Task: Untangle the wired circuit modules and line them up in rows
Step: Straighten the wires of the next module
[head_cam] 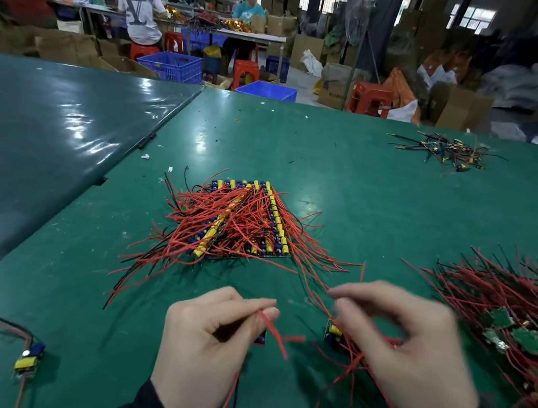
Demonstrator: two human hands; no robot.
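Work surface: a smooth, glossy green mat [350, 180] is laid over the table; small scraps are scattered on it.
Left hand [206, 343]: fingers are curled; thin red wires [272, 332] are pinched between thumb and forefinger, and a small module is partly hidden beneath the fingers.
Right hand [409, 355]: blurred; fingers are bent over a yellow-and-blue module [334, 330] and its red leads. Whether the module is gripped cannot be told.
Arranged modules [244, 221]: laid in straight rows at mat centre, yellow cylindrical parts aligned, draped with flexible red and black wire.
Tangled pile [520, 325]: at right, flat green boards are seen among red wires.
Single module [30, 357]: near left, lying apart.
Far cluster [444, 150]: at upper right.
Writing: none legible.
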